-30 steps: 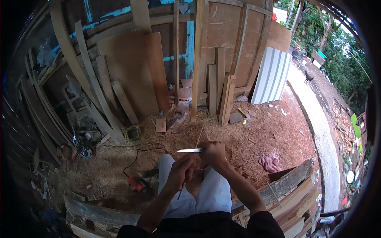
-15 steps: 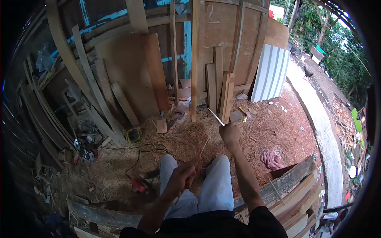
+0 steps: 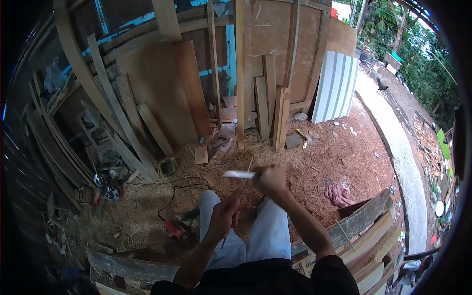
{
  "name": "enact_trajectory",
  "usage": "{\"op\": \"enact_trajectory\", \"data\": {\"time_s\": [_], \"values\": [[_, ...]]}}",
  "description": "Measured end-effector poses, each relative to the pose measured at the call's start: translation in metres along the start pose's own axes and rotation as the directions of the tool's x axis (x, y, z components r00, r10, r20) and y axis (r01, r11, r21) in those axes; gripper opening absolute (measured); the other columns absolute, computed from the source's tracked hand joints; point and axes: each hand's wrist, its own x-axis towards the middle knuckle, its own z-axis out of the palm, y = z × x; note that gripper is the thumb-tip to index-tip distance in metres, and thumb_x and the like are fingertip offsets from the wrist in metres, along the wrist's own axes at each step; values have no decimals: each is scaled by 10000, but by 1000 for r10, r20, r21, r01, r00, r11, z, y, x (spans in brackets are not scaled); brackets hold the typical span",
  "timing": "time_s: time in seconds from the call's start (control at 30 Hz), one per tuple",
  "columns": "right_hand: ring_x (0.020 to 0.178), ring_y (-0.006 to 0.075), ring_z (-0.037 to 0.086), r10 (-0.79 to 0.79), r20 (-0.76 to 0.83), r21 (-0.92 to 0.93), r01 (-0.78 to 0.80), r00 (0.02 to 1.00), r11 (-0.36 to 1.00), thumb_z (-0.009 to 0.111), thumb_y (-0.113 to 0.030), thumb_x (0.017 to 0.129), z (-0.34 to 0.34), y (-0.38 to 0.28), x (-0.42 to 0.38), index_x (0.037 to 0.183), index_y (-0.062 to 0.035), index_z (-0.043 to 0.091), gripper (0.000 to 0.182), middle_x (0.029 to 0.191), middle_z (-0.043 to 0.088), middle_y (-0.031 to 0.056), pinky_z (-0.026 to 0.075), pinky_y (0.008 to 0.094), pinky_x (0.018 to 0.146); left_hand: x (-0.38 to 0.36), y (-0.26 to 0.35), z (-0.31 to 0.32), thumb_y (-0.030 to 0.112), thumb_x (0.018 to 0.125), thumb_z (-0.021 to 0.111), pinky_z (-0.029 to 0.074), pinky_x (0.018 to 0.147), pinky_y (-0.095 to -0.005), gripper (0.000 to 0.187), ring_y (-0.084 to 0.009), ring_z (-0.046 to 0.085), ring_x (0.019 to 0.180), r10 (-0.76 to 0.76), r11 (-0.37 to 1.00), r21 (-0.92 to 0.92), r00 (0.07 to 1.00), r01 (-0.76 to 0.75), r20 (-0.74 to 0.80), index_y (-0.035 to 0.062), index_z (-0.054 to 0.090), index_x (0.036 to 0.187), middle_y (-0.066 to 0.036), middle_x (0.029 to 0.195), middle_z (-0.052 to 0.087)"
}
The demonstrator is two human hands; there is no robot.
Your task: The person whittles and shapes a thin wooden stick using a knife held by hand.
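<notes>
My left hand [image 3: 224, 215] is closed around a thin wooden stick [image 3: 251, 163], above my lap. The stick's upper end points forward out of the fist, and its lower end shows beneath the hand. My right hand [image 3: 271, 181] grips a knife by its handle, which the fingers hide. Its pale blade [image 3: 238, 174], slightly blurred, points left and crosses the stick just beyond my left fingers. Both hands are over my knees in light blue trousers [image 3: 267, 231].
Wood shavings cover the ground. A red power tool [image 3: 175, 229] and a dark cable [image 3: 172, 195] lie at left. Boards [image 3: 195, 91] and a corrugated sheet [image 3: 336, 87] lean against the wall ahead. A pink cloth [image 3: 338, 193] lies right, near a weathered plank [image 3: 361, 219].
My right hand has moved left and back toward me, swinging the knife from pointing forward to lying across the stick. My left hand has shifted slightly, still holding the stick.
</notes>
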Motion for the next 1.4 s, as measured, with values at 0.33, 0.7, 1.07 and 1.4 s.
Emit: {"op": "enact_trajectory", "data": {"time_s": [0.33,0.7,1.07,1.4], "values": [[449,274,570,-5,-73,-77,-1,997,997,550,-206,735,5,6,-4,756,-175,718,172,544,598,106,477,381,492,2,-6,2,121,950,431,232,370,-189,387,-20,303,446,108,985,135,994,-110,24,119,424,1336,45,660,438],[613,342,626,315,-20,206,-304,949,930,620,-197,698,-21,28,5,685,-40,674,166,641,625,168,514,411,597,-10,6,2,143,956,412,267,369,-189,393,-22,303,431,26,999,22,997,-27,68,121,405,1349,39,647,420],[603,296,631,155,-159,93,-141,975,986,613,-219,676,-4,4,0,706,-146,681,104,632,630,114,500,420,594,-3,10,0,154,962,406,278,382,-185,397,-23,305,432,66,992,100,993,-75,96,103,391,1356,44,647,409],[534,285,612,133,-191,-163,-164,973,973,580,-169,683,10,21,11,720,-182,714,140,596,619,109,497,387,532,8,6,-10,146,967,397,257,377,-180,395,-18,282,430,-4,999,39,998,1,68,111,384,1360,51,632,394]]}}
